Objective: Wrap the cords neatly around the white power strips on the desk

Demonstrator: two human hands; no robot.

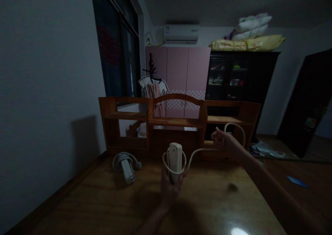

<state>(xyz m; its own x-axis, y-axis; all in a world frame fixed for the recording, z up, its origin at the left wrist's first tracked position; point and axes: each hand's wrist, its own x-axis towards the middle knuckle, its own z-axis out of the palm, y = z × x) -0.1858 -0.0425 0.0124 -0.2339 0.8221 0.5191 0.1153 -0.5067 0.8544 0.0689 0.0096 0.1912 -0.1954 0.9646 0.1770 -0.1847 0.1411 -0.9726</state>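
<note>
- The left hand (169, 186) is closed around the lower end of a white power strip (174, 161), holding it upright above a wooden desk (109, 200).
- The strip's pale cord (193, 155) loops once around its body, then runs off to the right, clear of the desktop.
- The right hand (224, 141), held out at about the same height and apart from the strip, pinches the cord between its fingers; beyond that hand the cord rises in an arc and drops behind it.
- In the dim light it is hard to tell how many turns of cord lie around the strip; one loop seems most likely.
- On the desk to the left, well apart from both hands, lies a second power strip (127, 169) with its own cord bundled around it.
- A wooden desktop shelf unit (178, 120) stands along the far edge of the desk, behind both hands.
- Beyond it: a pink wardrobe (186, 72), a dark glass-fronted cabinet (241, 79) with bedding (249, 37) piled on top, a wall air conditioner (181, 33), and clothes hanging on a coat stand (153, 86) beside a dark window (116, 48).
</note>
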